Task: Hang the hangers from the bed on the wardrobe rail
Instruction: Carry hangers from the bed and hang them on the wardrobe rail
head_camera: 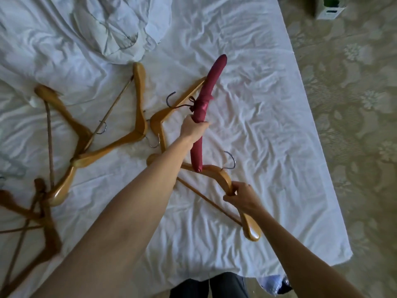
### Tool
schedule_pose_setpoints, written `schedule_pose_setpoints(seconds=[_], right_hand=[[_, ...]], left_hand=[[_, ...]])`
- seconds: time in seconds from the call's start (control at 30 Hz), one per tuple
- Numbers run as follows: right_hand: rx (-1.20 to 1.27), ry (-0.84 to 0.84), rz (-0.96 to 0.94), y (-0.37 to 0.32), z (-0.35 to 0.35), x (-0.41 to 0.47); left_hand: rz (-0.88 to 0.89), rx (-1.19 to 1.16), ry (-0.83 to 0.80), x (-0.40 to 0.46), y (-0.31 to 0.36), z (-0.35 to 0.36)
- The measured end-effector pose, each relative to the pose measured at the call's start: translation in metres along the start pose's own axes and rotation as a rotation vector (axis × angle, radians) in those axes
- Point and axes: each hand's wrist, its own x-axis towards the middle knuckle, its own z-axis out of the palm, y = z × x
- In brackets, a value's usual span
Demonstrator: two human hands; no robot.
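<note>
Left of frame: several wooden hangers [81,145] lie tangled on the white bed [268,125], dark brown ones [43,222] blurred at lower left, rumpled bedding [111,29] at upper left. Centre: left hand [193,129] clenched around a padded red hanger [206,104], raised above the sheet and running from centre up toward upper middle, over another light wooden hanger [163,117]. Lower right of centre: right hand [240,197] grasping the arm of a light wooden hanger [223,175]; patterned carpet [354,104] fills the right edge.
</note>
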Motion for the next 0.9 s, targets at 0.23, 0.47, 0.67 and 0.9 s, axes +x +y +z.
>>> schedule_pose_setpoints(seconds=[0.23, 0.47, 0.67, 0.9], right_hand=[[0.044, 0.020, -0.145, -0.028, -0.022, -0.115], [0.105, 0.118, -0.175, -0.070, -0.037, -0.216], [0.144, 0.160, -0.195, -0.091, -0.029, -0.275], [0.198, 0.083, -0.354, -0.123, -0.010, -0.319]], left_hand=[[0.042, -0.120, 0.148, -0.139, -0.005, -0.085], [0.027, -0.250, 0.192, -0.293, -0.032, -0.151], [-0.066, -0.265, 0.132, -0.386, -0.071, -0.159], [-0.180, -0.408, 0.231, -0.448, -0.107, -0.147]])
